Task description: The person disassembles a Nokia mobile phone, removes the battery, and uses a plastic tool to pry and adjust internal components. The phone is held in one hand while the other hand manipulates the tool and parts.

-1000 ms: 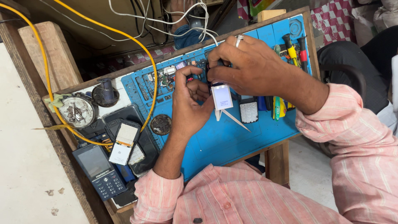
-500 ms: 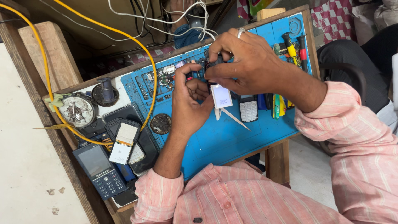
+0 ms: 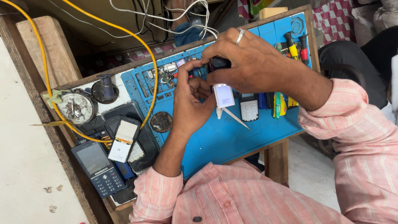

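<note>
- Head view: the right hand [image 3: 253, 62], with a ring on one finger, has its fingers closed over a small dark phone body [image 3: 219, 64]; a pale rectangular display panel [image 3: 224, 95] hangs down from it.
- The left hand [image 3: 191, 103] meets it from below, fingertips pinched at the same dark piece.
- Against the earlier pictures, both hands sit a touch higher over the mat and the panel dangles more freely; I judge the part is being worked loose or seated, not yet set down.
- Below the panel, slim metal tweezers [image 3: 234, 117] lie on the blue mat [image 3: 232, 137], a rubbery sheet with moulded trays along its far edge.
- Just right, a grey keypad piece [image 3: 249, 110] lies flat; screwdrivers [image 3: 292, 45] with yellow and red handles stand beyond.
- Left on the bench [image 3: 62, 54] of rough wood: a round dusty tin [image 3: 76, 107], a glossy black keypad phone [image 3: 98, 168], and a yellow cable [image 3: 103, 25] looping across.
</note>
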